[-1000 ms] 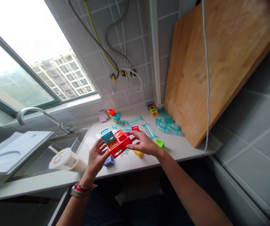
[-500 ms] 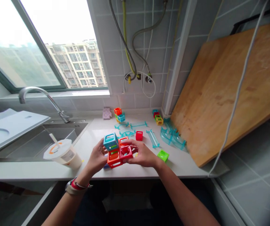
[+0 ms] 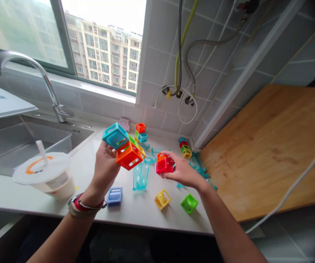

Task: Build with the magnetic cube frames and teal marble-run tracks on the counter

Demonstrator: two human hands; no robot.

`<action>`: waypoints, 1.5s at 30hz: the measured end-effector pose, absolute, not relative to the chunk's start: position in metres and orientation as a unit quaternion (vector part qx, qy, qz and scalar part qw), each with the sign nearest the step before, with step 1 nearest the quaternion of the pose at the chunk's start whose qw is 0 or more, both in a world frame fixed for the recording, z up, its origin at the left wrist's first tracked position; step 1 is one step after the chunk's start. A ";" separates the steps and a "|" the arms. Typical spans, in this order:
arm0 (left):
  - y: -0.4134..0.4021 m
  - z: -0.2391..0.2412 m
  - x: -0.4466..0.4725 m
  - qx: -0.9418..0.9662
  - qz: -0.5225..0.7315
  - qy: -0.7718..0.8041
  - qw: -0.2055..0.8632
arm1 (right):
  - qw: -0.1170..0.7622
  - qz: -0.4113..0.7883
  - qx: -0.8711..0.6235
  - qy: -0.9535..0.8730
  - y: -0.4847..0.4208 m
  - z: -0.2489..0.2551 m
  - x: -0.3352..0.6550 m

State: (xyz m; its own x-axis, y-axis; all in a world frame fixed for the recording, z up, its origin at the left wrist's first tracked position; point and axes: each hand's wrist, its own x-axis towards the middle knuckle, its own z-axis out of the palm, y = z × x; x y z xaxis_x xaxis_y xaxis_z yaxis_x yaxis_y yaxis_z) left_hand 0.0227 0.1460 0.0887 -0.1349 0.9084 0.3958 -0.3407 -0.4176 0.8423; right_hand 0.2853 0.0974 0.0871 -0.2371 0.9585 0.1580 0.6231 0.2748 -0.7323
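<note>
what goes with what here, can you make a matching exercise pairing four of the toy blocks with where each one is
Things:
1. teal block
2. red block
3. blue block
4. green block

Places:
A. flat on the counter below the left wrist
B. in the right hand
C. on the counter near the wooden board
D. top of the cluster held up in the left hand

Pairs: 1-D, 2-B, 3-A, 4-C
</note>
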 end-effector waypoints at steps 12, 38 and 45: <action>0.159 0.052 0.001 0.431 0.589 0.249 0.637 | 0.004 0.123 -0.569 -0.813 0.116 0.065 0.235; 0.148 0.036 0.003 0.430 0.494 0.123 0.746 | 0.116 0.093 -0.732 -0.665 -0.012 0.051 0.318; 0.133 0.032 0.010 0.423 0.457 0.051 0.781 | 0.344 0.187 -0.761 -0.517 -0.044 0.009 0.348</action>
